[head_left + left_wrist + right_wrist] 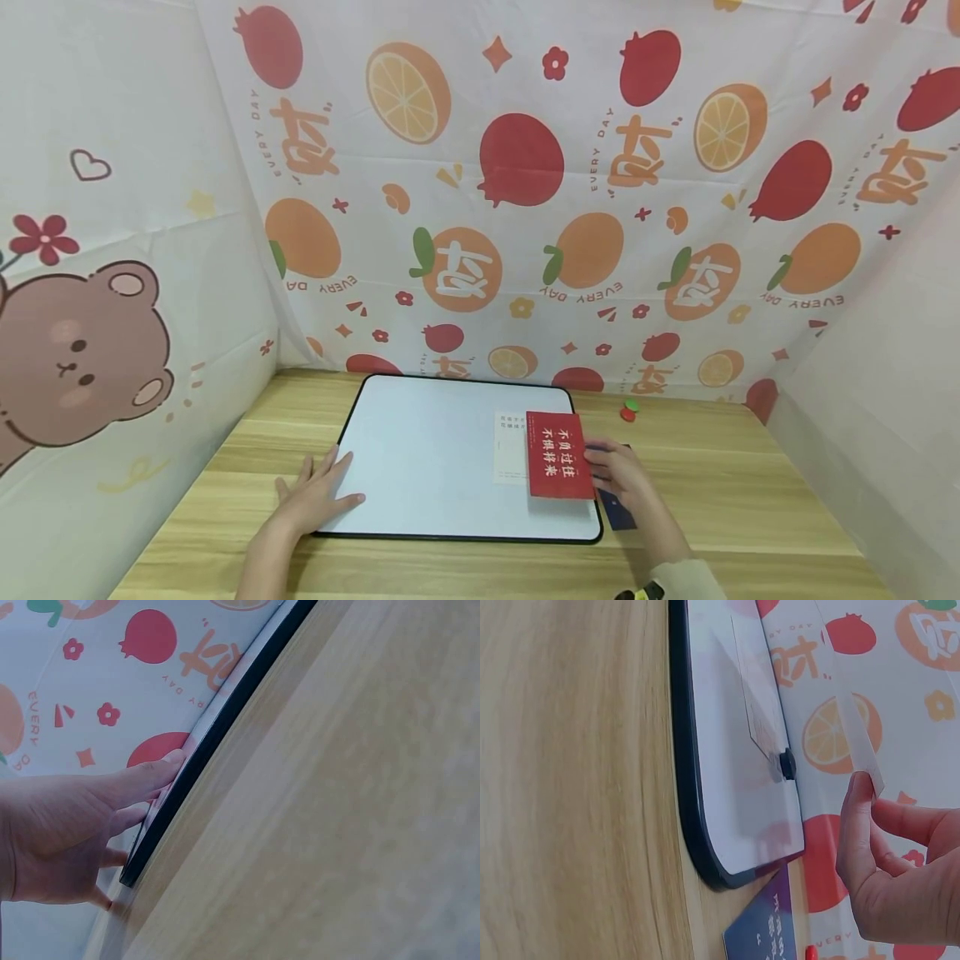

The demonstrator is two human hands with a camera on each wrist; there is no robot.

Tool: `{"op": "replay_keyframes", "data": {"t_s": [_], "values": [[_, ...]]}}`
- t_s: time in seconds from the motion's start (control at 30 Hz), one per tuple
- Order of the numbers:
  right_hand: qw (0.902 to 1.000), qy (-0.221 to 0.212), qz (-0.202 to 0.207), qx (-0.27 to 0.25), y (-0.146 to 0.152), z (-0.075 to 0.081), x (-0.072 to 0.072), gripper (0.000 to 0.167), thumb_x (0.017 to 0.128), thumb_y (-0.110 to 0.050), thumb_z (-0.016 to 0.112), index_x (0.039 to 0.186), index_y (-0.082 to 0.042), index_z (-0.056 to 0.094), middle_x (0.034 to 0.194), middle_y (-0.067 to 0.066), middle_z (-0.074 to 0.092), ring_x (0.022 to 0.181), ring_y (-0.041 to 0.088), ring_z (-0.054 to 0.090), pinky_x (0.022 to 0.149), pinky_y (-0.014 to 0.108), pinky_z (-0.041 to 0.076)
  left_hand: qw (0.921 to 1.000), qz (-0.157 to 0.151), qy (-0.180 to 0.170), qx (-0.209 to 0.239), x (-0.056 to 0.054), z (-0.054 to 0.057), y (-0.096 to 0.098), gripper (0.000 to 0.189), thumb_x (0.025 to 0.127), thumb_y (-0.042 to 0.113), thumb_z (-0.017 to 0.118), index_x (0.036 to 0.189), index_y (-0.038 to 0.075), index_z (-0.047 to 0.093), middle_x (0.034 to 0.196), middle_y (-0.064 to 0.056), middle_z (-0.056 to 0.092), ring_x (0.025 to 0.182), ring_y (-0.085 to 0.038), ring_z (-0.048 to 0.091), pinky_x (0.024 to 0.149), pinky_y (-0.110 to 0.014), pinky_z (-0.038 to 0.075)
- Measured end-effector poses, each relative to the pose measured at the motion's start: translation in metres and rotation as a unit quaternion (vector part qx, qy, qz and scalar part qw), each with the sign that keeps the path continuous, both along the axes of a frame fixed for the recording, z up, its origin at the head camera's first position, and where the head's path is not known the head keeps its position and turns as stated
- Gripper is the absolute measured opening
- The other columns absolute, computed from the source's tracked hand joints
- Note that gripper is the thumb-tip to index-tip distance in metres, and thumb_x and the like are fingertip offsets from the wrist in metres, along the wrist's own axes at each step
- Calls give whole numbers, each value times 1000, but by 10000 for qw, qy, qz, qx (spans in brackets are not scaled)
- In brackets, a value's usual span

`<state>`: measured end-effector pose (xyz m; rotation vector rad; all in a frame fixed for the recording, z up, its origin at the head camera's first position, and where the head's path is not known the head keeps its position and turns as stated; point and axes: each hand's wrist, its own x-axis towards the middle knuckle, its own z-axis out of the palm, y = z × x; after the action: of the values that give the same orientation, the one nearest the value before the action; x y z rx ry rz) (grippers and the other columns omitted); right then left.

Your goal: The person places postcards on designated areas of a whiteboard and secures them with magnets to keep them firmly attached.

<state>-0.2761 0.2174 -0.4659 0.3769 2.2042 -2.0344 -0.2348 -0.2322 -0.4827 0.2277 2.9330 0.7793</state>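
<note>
A whiteboard [427, 467] with a black frame lies on the wooden table. Spread over its left edge, my left hand [313, 497] rests with the thumb on the white surface; the left wrist view has this hand [82, 832] at the board's black rim. My right hand [621, 473] pinches a red card [558, 457] with white Chinese characters by its right edge. In the right wrist view, the fingers and thumb of that hand [900, 870] grip the raised card [864, 750], seen nearly edge-on. Beneath the red card, a white printed card [509, 450] lies on the board, partly covered.
A dark blue card [618, 510] lies on the table beside the board's right edge, partly under my right hand. Farther back are a red round piece [627, 414] and a green one [632, 406]. A small black knob [787, 763] shows at the board's far edge. Fruit-printed cloth hangs behind.
</note>
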Motion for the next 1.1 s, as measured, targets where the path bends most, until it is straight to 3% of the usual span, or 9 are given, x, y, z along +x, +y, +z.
{"op": "replay_keyframes", "data": {"t_s": [0.37,1.1], "values": [[10000,-45,23,4,-11,0,-3,40,90,-6,55,129,2,47,94,12,64,83,27,63,67,37,54,10000,-17,-12,37,-1,0,0,81,82,49,61,137,-5,35,142,-32,17,122,-62,4,82,-79,-5],[9997,-109,159,-150,-30,-2,-11,41,90,-8,55,129,1,46,107,18,58,91,29,61,70,37,54,10000,-15,-9,33,-1,-1,0,81,82,49,61,137,-5,35,143,-32,17,122,-62,4,82,-79,-5]]}}
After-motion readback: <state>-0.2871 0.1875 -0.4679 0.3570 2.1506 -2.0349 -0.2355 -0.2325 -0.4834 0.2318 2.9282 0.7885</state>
